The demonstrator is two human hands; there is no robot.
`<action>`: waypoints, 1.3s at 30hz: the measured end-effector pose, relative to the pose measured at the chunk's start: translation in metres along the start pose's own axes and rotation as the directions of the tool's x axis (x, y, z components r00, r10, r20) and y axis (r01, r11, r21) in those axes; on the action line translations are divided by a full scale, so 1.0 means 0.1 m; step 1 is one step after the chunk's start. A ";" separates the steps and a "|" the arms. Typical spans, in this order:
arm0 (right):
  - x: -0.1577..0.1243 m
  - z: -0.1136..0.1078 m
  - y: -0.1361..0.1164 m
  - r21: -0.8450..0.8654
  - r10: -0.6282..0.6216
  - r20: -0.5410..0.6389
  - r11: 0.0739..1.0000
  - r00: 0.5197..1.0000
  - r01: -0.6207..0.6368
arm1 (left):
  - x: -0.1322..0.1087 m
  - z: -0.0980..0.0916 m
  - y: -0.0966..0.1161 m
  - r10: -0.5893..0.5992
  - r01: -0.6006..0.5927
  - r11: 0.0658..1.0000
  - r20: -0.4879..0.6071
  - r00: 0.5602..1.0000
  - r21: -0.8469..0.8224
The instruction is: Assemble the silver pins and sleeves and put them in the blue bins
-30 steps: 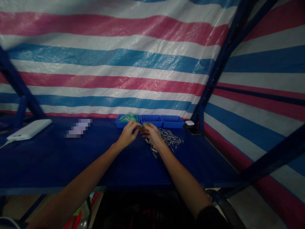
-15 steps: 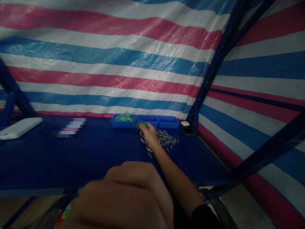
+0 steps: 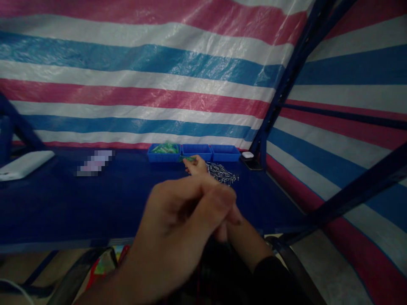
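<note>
My left hand (image 3: 187,216) looms large and close to the camera, its fingers curled in and the thumb pressed against them. Whatever it may hold is hidden. Farther off, my right hand (image 3: 196,165) pinches a small green plastic packet (image 3: 188,159) over the table, just in front of the blue bins. The left bin (image 3: 163,158) contains a heap of similar green packets (image 3: 165,148). Beside my right hand lies a pile of small metal pins or screws (image 3: 222,173), partly covered by the hands.
Two more blue bins, the middle one (image 3: 197,151) and the right one (image 3: 225,154), continue the row. A white case (image 3: 248,155) and a dark phone (image 3: 253,164) lie right of them. At the left are a white device (image 3: 27,164) and a blurred-out item (image 3: 95,163). Blue posts (image 3: 280,95) frame the table (image 3: 79,207).
My left hand has risen and turned, so its closed fingers now show. My right hand still pinches the green packet near the bins. The camera view has tilted upward slightly in the scene's framing.
</note>
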State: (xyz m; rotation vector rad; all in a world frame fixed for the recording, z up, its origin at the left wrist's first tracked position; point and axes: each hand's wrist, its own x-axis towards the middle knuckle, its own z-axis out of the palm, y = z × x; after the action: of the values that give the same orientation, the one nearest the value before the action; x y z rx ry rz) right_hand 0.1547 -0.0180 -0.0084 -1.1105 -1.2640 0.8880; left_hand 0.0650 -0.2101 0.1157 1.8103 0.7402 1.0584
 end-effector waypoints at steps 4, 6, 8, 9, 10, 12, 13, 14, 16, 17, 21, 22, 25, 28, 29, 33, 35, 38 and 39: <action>-0.06 -0.05 -0.12 0.077 -0.109 -0.040 0.991 0.993 0.111 | 0.47 -0.15 -0.47 -0.130 0.137 0.987 0.089 0.988 -0.083; -0.07 -0.06 -0.16 0.155 -0.189 -0.029 0.969 0.982 0.191 | 0.66 -0.34 -0.81 -0.235 0.218 0.962 -0.091 0.968 -0.166; -0.06 -0.06 -0.17 0.163 -0.251 -0.045 0.953 0.967 0.255 | 0.79 -0.55 -1.12 -0.406 0.334 0.878 -0.162 0.899 -0.343; -0.06 -0.05 -0.17 0.127 -0.277 -0.066 0.950 0.959 0.284 | 0.84 -0.64 -1.25 -0.485 0.395 0.816 -0.125 0.866 -0.422; -0.07 -0.03 -0.17 0.071 -0.307 -0.077 0.947 0.949 0.312 | 0.86 -0.72 -1.35 -0.543 0.448 0.755 -0.074 0.836 -0.479; -0.09 0.00 -0.16 -0.054 -0.391 -0.049 0.920 0.919 0.388 | 0.89 -0.84 -1.48 -0.617 0.534 0.642 0.044 0.786 -0.550; -0.11 0.01 -0.16 -0.107 -0.438 -0.013 0.895 0.899 0.434 | 0.89 -0.88 -1.52 -0.634 0.562 0.598 0.090 0.768 -0.571; -0.14 0.02 -0.16 -0.146 -0.480 0.031 0.866 0.877 0.479 | 0.89 -0.91 -1.55 -0.645 0.579 0.565 0.121 0.754 -0.588; -0.18 0.03 -0.17 -0.187 -0.536 0.124 0.814 0.835 0.550 | 0.89 -0.94 -1.57 -0.657 0.581 0.537 0.128 0.743 -0.612; -0.19 0.04 -0.17 -0.210 -0.550 0.164 0.792 0.819 0.573 | 0.89 -0.96 -1.57 -0.658 0.570 0.543 0.110 0.745 -0.617; -0.17 0.02 -0.14 -0.394 -0.548 0.285 0.681 0.786 0.617 | 0.92 -1.05 -1.62 -0.626 0.511 0.694 -0.074 0.776 -0.507; -0.15 0.01 -0.12 -0.441 -0.536 0.301 0.655 0.789 0.614 | 0.94 -1.09 -1.64 -0.606 0.502 0.753 -0.151 0.781 -0.424; -0.12 -0.02 -0.07 -0.531 -0.481 0.295 0.636 0.825 0.560 | 1.09 -1.28 -1.73 -0.454 0.497 0.868 -0.435 0.777 -0.018; -0.11 -0.03 -0.04 -0.567 -0.417 0.237 0.674 0.877 0.474 | 1.32 -1.56 -1.74 -0.207 0.543 0.733 -0.626 0.752 0.409; -0.11 -0.03 -0.03 -0.574 -0.401 0.221 0.683 0.889 0.451 | 1.41 -1.65 -1.73 -0.160 0.571 0.651 -0.646 0.747 0.500; -0.15 -0.02 -0.05 -0.585 -0.358 0.230 0.692 0.905 0.423 | 1.70 -1.88 -1.65 -0.190 0.647 0.392 -0.631 0.752 0.654; -0.17 -0.01 -0.08 -0.583 -0.334 0.259 0.694 0.906 0.422 | 1.79 -1.90 -1.66 -0.257 0.666 0.322 -0.615 0.746 0.673; -0.20 0.00 -0.14 -0.581 -0.292 0.273 0.710 0.917 0.399 | 1.85 -1.84 -1.77 -0.346 0.668 0.264 -0.578 0.739 0.696; -0.21 0.00 -0.15 -0.580 -0.278 0.272 0.716 0.921 0.387 | 1.86 -1.82 -1.83 -0.364 0.663 0.243 -0.567 0.739 0.708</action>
State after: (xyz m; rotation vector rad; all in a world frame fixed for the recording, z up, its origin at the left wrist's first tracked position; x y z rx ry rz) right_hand 0.1509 -0.0420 0.0006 -1.2674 -1.9162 0.2686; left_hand -0.0214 0.0909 0.0619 1.9175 2.2903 0.4068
